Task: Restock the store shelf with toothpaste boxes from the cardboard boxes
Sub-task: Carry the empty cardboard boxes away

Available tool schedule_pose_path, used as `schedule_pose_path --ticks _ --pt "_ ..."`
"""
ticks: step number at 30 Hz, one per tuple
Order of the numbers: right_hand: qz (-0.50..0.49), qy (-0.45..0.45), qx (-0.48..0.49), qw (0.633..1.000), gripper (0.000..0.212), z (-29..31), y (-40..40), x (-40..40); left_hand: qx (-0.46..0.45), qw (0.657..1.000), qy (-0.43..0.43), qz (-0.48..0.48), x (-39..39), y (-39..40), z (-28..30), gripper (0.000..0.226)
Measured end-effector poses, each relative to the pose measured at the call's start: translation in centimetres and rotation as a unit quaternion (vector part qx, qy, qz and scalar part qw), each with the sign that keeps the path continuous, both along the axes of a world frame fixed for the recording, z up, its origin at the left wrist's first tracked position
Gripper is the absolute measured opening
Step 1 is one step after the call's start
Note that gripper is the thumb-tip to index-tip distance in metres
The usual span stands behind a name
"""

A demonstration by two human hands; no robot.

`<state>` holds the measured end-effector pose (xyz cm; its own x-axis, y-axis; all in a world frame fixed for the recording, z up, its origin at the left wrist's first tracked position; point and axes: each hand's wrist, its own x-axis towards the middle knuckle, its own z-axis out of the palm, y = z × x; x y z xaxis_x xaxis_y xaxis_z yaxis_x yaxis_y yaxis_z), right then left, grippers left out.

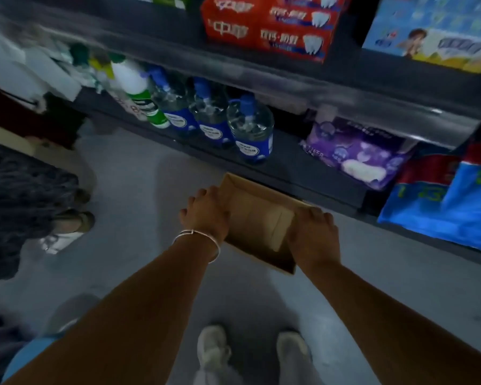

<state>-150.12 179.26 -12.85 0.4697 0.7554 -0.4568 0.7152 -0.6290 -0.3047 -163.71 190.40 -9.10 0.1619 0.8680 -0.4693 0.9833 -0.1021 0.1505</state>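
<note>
Your left hand [206, 215] and right hand [314, 234] grip an open cardboard box [257, 218] above the floor [150, 190], near the shelf [289, 165].

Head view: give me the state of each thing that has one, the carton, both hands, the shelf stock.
cardboard box: open on top, looks empty, held above the floor.
left hand: grips the box's left wall.
right hand: grips the box's right wall.
red toothpaste boxes: stacked on the upper shelf.
blue-labelled bottles: upright, capped, in a row on the lower shelf.
purple pack: lying on the lower shelf.
</note>
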Motion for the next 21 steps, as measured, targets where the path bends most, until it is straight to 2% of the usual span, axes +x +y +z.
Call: schedule_pose_path --ticks 4,6,10,15,18,21 --pt "-0.096 0.026 0.020 0.995 0.032 -6.5 1.1 -0.1 -0.013 1.000 0.001 -0.002 -0.1 3.6 -7.4 0.050" --pt "-0.133 0.027 0.016 0.991 0.035 -9.6 1.4 0.1 -0.016 1.000 0.000 -0.008 -0.4 5.1 -11.5 0.053" --pt "-0.142 -0.004 0.004 0.990 0.057 -15.2 1.5 -0.1 -0.006 1.000 -0.001 -0.013 -1.2 7.0 -19.2 0.056" --pt "-0.271 0.035 0.006 0.962 0.078 -21.4 1.8 -1.1 0.032 0.999 -0.021 0.006 -1.1 7.4 -25.5 0.069" --pt "-0.326 0.038 0.037 0.944 0.077 -23.8 2.2 -1.0 0.062 0.997 -0.031 0.035 -1.1 8.2 -27.8 0.074" --pt "-0.373 0.027 0.041 0.927 0.067 -25.3 2.5 -0.5 0.050 0.995 -0.043 0.079 -1.4 9.3 -29.9 0.064"
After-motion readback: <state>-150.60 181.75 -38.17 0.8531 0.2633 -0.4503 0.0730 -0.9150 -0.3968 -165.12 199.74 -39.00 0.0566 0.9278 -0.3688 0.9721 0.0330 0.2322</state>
